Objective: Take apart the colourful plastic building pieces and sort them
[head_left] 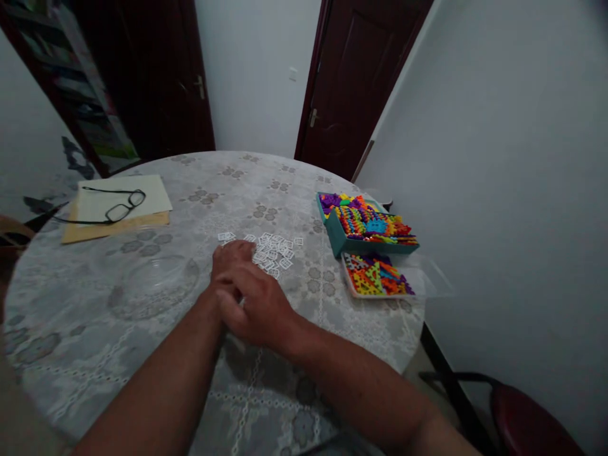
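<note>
Because the little white square frames (274,248) lay scattered flat on the tabletop (95,342) just beyond my knuckles, I judged them feather-light, thin and stiff, easy to flick away, and best pinched by an edge or slid along the smooth patterned cloth. My left hand (231,255) rested curled at the near edge of the pile, and my right hand (260,308) lay half-closed against its wrist; whether either pinched a piece I could not tell. Off to the right sat a teal box (338,240) of bright toothed pieces.
</note>
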A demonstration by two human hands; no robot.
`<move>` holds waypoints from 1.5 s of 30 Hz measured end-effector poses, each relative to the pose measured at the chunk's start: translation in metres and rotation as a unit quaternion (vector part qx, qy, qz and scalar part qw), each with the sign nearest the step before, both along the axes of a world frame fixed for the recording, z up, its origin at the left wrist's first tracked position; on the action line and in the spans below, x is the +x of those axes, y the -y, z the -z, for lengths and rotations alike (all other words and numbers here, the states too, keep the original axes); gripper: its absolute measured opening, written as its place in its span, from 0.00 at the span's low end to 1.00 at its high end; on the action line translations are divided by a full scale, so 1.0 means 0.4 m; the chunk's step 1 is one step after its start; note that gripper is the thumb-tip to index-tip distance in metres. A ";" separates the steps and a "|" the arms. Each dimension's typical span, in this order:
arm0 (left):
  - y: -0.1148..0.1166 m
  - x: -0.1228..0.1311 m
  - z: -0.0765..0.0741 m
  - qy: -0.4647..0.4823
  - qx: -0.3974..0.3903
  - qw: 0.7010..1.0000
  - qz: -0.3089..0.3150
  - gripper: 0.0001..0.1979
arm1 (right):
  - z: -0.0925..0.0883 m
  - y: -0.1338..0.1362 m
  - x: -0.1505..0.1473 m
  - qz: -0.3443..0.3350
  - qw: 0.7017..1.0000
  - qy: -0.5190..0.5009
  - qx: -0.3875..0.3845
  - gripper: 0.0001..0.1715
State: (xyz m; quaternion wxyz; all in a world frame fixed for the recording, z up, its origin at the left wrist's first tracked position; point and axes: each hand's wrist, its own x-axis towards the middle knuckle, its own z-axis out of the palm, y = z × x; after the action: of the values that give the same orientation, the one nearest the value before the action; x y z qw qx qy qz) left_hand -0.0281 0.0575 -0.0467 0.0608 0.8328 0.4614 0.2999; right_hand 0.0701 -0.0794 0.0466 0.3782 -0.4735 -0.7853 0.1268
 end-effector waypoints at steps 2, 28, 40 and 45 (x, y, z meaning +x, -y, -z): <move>-0.009 0.001 -0.018 -0.015 0.008 1.000 -0.022 0.18 | 0.016 0.057 0.067 -0.019 0.999 -0.029 0.041 0.11; -0.050 0.136 -0.078 -0.254 -0.093 0.963 -0.006 0.38 | 0.212 0.103 0.309 0.065 0.995 -0.007 -0.069 0.09; 0.099 0.135 -0.078 -0.206 -0.030 0.977 0.047 0.28 | 0.209 0.107 0.309 0.054 0.996 -0.007 -0.073 0.09; 0.162 0.057 -0.075 -0.234 -0.047 0.971 0.031 0.29 | 0.204 0.116 0.317 0.037 0.997 -0.018 -0.065 0.09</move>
State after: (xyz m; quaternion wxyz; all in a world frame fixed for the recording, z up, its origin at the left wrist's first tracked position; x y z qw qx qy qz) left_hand -0.0053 -0.0071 -0.0167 -0.0008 0.8897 0.4506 0.0730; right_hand 0.1970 -0.1260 -0.0352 0.3650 -0.5231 -0.7508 0.1716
